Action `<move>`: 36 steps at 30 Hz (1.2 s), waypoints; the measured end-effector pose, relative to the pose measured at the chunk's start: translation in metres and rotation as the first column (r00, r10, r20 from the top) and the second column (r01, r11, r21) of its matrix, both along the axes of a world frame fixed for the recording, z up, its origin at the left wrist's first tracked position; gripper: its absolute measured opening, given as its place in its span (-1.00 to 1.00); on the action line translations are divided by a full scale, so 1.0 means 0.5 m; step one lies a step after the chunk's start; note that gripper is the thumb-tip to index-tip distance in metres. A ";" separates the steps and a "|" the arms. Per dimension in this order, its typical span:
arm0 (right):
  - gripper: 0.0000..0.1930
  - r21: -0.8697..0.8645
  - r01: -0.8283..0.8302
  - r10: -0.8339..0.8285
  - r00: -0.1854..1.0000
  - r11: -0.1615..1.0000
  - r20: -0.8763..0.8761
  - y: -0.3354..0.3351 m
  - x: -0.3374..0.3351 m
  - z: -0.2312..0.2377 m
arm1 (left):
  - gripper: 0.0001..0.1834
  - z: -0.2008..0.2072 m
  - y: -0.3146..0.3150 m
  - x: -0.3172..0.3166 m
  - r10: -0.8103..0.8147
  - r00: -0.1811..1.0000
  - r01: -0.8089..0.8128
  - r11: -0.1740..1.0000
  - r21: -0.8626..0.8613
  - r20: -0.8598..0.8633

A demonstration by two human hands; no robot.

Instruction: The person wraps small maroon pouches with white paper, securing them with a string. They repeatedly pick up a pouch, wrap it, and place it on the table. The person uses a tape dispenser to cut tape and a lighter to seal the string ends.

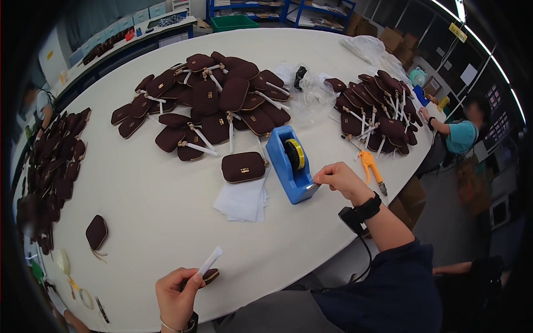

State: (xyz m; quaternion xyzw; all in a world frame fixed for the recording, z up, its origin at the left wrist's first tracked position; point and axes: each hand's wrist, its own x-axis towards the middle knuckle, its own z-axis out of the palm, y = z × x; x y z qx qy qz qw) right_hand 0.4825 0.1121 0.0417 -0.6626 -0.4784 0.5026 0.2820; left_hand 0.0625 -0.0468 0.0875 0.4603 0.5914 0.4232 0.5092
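Note:
My left hand (179,294), at the table's near edge, is closed round a dark maroon zip pouch (210,276), mostly hidden by the fingers. A narrow white paper-wrapped strip (210,259) sticks up between thumb and fingers. My right hand (340,180) pinches at the cutting edge of a blue tape dispenser (288,166), where the end of the tape comes off; the tape itself hardly shows. A yellow-edged tape roll (296,154) sits in the dispenser. Left of it, another maroon pouch (243,167) lies on a stack of white paper sheets (240,200).
Heaped maroon pouches (204,97) with white-wrapped pulls cover the table's far middle; more piles (383,111) lie right and left. An orange air gun (371,168) is near the right edge. One loose pouch (96,232) lies at left. People work at both sides.

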 end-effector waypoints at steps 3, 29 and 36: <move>-0.83 0.015 0.055 -0.054 0.998 0.998 -0.026 -0.013 -0.012 0.026 | -0.87 -0.002 -0.003 -0.002 0.007 1.000 -0.007 1.000 0.000 0.000; -0.83 0.239 -0.584 0.625 0.661 0.776 -0.415 -0.141 -0.343 0.108 | -0.81 -0.007 0.051 0.038 -0.217 0.973 0.208 0.972 -0.108 -0.082; -0.82 0.119 -0.523 0.514 0.726 0.844 -0.457 -0.140 -0.362 0.083 | -0.81 -0.006 0.051 0.045 -0.227 0.970 0.217 0.969 -0.116 -0.083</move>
